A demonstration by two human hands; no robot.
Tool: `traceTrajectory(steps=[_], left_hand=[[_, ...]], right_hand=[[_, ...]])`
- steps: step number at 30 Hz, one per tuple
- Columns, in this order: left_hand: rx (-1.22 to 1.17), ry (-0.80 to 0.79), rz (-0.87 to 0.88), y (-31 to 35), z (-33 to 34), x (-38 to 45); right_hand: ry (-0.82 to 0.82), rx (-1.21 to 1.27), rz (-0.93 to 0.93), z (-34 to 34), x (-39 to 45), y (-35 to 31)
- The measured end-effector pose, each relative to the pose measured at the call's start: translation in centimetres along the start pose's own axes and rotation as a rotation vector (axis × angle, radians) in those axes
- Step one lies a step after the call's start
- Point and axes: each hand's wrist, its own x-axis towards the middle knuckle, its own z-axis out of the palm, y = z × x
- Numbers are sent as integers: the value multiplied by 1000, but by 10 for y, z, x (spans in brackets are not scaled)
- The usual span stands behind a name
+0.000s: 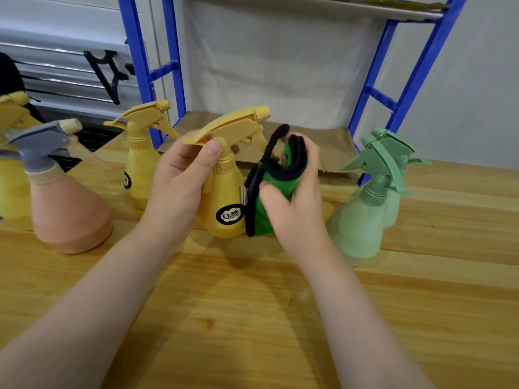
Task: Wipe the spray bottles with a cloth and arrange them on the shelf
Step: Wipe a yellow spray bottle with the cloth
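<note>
My left hand grips a yellow spray bottle by its neck, thumb just under the trigger head, holding it above the wooden table. A green cloth with black edging is bunched in my right hand and pressed against the bottle's right side. Behind them stands the blue-framed shelf, its lower board lined with brown paper.
A second yellow bottle stands behind my left hand. A pink bottle with a grey sprayer and another yellow one are at the left. Two pale green bottles stand at the right, near the shelf's front post.
</note>
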Motion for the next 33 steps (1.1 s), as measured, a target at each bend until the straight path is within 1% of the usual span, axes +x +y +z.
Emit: traceTrajectory(steps=[2,4,6,10,13,15,20,26,29,31,33], left_hand=[[38,-15,15,-1,0,-1],[106,-57,53,0,2,-2],[160,-107,79,-1,4,-4],[216,-176,85,-4,8,-5],[195,-184,83,-3,9,-6],[162,-182,75,0,9,-6],[116,-142,19,3,7,-4],[6,-114,-188,0,5,-2],[15,-211,-282,0,-3,3],[-1,-335,-310,1,-9,5],[-29,-459,-321,3,-13,4]], right_hand=[[47,-112,-166,3,-1,1],[117,-233,-265,1,1,3],[158,-354,-313,-4,6,7],[161,-521,-371,-10,9,15],[239,-644,-460,-13,9,17],[248,-678,-498,-15,9,16],[178,-669,-467,-15,8,13],[-14,-542,-312,-19,9,13],[40,-542,-306,-18,9,18],[99,-512,-296,-19,10,21],[105,-460,-288,-19,12,21]])
